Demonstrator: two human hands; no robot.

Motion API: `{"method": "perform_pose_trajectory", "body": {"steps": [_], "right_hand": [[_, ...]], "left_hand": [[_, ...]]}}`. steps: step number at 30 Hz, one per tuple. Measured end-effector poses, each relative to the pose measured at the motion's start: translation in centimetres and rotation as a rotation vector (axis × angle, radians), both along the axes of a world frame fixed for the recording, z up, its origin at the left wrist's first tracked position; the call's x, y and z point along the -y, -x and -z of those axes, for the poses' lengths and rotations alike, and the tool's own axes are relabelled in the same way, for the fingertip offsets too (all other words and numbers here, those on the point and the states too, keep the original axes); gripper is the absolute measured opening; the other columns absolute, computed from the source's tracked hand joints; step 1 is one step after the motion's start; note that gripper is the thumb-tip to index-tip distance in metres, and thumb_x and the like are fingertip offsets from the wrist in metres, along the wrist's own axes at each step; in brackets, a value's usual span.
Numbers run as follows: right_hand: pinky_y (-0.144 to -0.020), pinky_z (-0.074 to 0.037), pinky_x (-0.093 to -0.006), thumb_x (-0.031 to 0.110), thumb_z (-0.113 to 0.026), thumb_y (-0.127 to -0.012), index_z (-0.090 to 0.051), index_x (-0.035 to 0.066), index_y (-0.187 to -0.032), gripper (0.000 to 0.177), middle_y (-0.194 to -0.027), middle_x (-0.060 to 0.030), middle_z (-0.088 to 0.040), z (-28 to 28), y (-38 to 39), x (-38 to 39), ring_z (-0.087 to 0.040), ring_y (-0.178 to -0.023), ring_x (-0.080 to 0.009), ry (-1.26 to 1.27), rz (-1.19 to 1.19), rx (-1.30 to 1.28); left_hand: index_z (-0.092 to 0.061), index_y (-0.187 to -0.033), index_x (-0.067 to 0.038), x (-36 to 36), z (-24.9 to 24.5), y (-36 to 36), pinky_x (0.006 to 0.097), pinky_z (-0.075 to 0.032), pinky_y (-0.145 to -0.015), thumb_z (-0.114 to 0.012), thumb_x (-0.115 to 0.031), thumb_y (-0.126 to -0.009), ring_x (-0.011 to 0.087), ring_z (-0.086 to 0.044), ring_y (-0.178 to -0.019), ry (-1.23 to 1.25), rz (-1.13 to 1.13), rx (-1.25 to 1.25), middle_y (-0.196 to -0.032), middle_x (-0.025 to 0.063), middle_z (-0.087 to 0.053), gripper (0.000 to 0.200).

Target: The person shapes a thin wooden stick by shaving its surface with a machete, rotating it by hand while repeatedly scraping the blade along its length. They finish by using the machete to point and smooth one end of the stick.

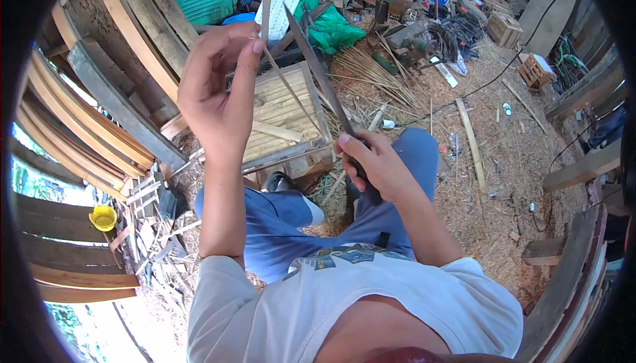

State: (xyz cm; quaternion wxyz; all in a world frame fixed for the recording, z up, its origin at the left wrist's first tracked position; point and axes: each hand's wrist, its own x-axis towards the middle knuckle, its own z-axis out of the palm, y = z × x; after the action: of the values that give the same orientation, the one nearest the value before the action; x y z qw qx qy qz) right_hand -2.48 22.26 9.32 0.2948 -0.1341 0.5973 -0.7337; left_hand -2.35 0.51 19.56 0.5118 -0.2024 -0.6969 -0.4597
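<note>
My left hand (222,85) is raised at the upper left, thumb and fingers pinched on a thin strip (291,88). The strip slants down to the right from the fingertips, and a length also rises above them. In my right hand (376,166), over my right knee, is a long dark knife (318,71), its fingers wrapped round the handle. The blade points up and to the left, beside the strip. Below both hands stands a low slatted wooden bench (281,101) in front of my legs.
Thin sticks (377,75) lie in a pile beyond the bench, near a green bag (331,28). A pale split pole (472,144) lies on the shavings-covered floor at right. Boards lean at left, above a yellow bucket (103,218). A black cable (497,75) crosses the floor.
</note>
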Motion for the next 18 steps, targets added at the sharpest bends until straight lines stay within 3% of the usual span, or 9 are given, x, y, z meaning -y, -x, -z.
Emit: {"method": "perform_pose_trajectory", "body": {"steps": [2,3,6,11,15,18], "right_hand": [[-0.042,-0.035,-0.0258,0.029,-0.059,-0.101,-0.054,0.002,-0.109,0.029,-0.075,-0.0025,-0.055,-1.0,-0.3,0.8,-0.045,-0.046,-0.0073,0.085,0.021,-0.062],[-0.043,-0.035,-0.0251,0.026,-0.057,-0.103,-0.044,0.003,-0.124,0.033,-0.084,-0.0037,-0.056,-1.4,-0.1,0.9,-0.046,-0.049,-0.0072,0.081,-0.045,-0.098],[-0.046,-0.036,-0.0253,0.023,-0.055,-0.103,-0.041,0.003,-0.128,0.035,-0.084,-0.0036,-0.056,-4.6,-0.8,2.2,-0.047,-0.053,-0.007,0.067,-0.064,-0.094],[-0.056,-0.038,-0.0291,0.018,-0.047,-0.105,-0.032,0.006,-0.146,0.044,-0.073,-0.0012,-0.051,-7.5,-1.5,4.3,-0.044,-0.057,-0.0087,0.133,-0.067,-0.356],[-0.048,-0.036,-0.0201,0.017,-0.039,-0.108,-0.03,0.015,-0.153,0.046,-0.077,-0.002,-0.053,-7.9,-1.6,5.2,-0.045,-0.052,-0.0033,0.15,-0.162,-0.357],[-0.054,-0.037,-0.0275,0.014,-0.044,-0.105,-0.036,0.008,-0.15,0.046,-0.068,-0.0025,-0.048,-8.2,-1.8,5.3,-0.045,-0.057,-0.0083,0.121,-0.128,-0.396]], "left_hand": [[-0.068,-0.106,0.005,0.5,-0.5,-0.4,0.0268,-0.054,-0.085,-0.071,0.009,-0.087,0.0169,-0.066,-0.099,0.07,-0.053,-0.026,-0.106,0.0127,-0.07,0.02],[-0.068,-0.104,0.005,0.8,-0.6,-0.6,0.0276,-0.053,-0.085,-0.072,0.01,-0.086,0.0182,-0.066,-0.099,0.102,-0.083,-0.029,-0.105,0.0133,-0.07,0.019],[-0.07,-0.1,0.006,1.7,-0.7,-1.1,0.0303,-0.053,-0.084,-0.075,0.012,-0.081,0.0209,-0.067,-0.094,0.138,-0.118,-0.033,-0.103,0.0133,-0.07,0.02],[-0.069,-0.099,0.006,2.4,-0.5,-2.5,0.0302,-0.054,-0.083,-0.076,0.012,-0.08,0.0212,-0.068,-0.092,0.118,-0.138,0.017,-0.1,0.0146,-0.071,0.022],[-0.067,-0.104,0.007,2.7,0.0,-3.6,0.0338,-0.057,-0.084,-0.077,0.016,-0.077,0.0243,-0.069,-0.095,0.088,-0.136,0.039,-0.102,0.0174,-0.069,0.03],[-0.066,-0.105,0.008,2.6,0.2,-4.4,0.0352,-0.059,-0.085,-0.077,0.018,-0.075,0.0255,-0.069,-0.095,0.052,-0.136,0.055,-0.102,0.0185,-0.068,0.034]]}}
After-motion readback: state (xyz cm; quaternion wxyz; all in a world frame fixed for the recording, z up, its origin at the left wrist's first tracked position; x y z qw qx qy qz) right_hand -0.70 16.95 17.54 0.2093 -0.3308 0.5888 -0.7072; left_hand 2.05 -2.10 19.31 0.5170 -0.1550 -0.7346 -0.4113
